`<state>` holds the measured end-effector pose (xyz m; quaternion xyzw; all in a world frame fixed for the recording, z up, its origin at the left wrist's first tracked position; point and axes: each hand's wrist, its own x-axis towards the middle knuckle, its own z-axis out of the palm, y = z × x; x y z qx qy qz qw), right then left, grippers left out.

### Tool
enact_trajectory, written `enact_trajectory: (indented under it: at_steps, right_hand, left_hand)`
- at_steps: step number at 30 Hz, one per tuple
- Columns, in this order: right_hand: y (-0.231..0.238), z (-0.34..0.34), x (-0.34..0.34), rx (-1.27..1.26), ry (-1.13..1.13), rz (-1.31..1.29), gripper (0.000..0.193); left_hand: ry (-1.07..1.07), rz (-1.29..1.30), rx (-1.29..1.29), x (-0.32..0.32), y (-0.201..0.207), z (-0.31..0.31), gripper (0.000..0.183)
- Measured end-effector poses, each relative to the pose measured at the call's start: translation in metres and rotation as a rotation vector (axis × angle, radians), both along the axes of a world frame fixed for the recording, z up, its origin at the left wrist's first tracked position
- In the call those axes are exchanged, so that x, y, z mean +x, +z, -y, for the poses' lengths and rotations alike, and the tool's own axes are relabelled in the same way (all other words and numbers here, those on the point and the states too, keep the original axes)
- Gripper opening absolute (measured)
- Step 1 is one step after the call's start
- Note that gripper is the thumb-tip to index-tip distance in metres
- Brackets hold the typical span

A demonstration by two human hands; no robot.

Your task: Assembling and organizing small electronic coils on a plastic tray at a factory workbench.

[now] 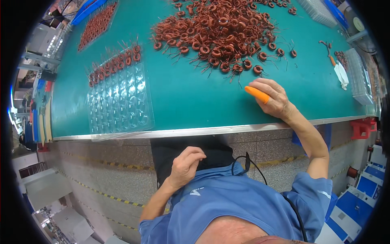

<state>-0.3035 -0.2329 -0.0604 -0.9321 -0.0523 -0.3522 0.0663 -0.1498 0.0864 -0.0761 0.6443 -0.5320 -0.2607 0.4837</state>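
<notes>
Resting on the green bench mat (195, 101), the right hand (273, 99) lies just below the near edge of the big heap of copper-wound ring coils with loose wire tails (221, 30). The nearest coil of the heap (258, 69) sits just beyond the knuckles, up and slightly left of them, apart from the hand, not touching. An orange rubber finger cot (256, 94) covers one finger, which points left along the mat. The remaining fingers are loosely curled, nothing between them; the hand holds nothing.

The left hand (185, 164) is off the bench entirely, down at the lap against the dark apron and blue shirt, fingers curled in. Whether it pinches anything there I cannot tell. So the right hand is much the nearer to the heap.

Left of centre lies a clear plastic blister tray with rows of round pockets (122, 101), long axis running away from the person. Its far rows are filled with coils; near rows bare. The tray is well apart from both hands.
</notes>
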Motion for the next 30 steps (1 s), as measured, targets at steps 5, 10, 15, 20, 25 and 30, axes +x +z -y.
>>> enact_trajectory:
  at_steps: [5, 10, 15, 20, 25, 30]
  right_hand:
    - [-0.001, 0.001, 0.003, 0.039, -0.075, -0.063, 0.037]
    - [0.005, -0.003, 0.017, -0.219, -0.046, -0.335, 0.027]
    - [0.021, -0.010, 0.039, -0.353, -0.107, -0.555, 0.039]
    - [0.017, -0.008, 0.046, -0.278, -0.076, -0.463, 0.033]
    - [0.026, -0.046, 0.070, 0.808, -0.249, -0.323, 0.015]
    - [0.049, -0.097, 0.092, 1.340, -0.095, -0.107, 0.038]
  left_hand:
    - [-0.033, -0.051, -0.069, 0.004, -0.004, 0.010, 0.025]
    - [-0.036, -0.083, -0.135, 0.009, -0.006, 0.008, 0.021]
    - [-0.060, -0.088, -0.149, 0.010, -0.008, -0.009, 0.021]
    - [-0.073, -0.099, -0.174, 0.014, -0.008, -0.024, 0.021]
    - [0.104, 0.053, -0.347, 0.031, 0.010, 0.000, 0.016]
    - [0.306, -0.050, -0.281, 0.034, 0.009, 0.061, 0.043]
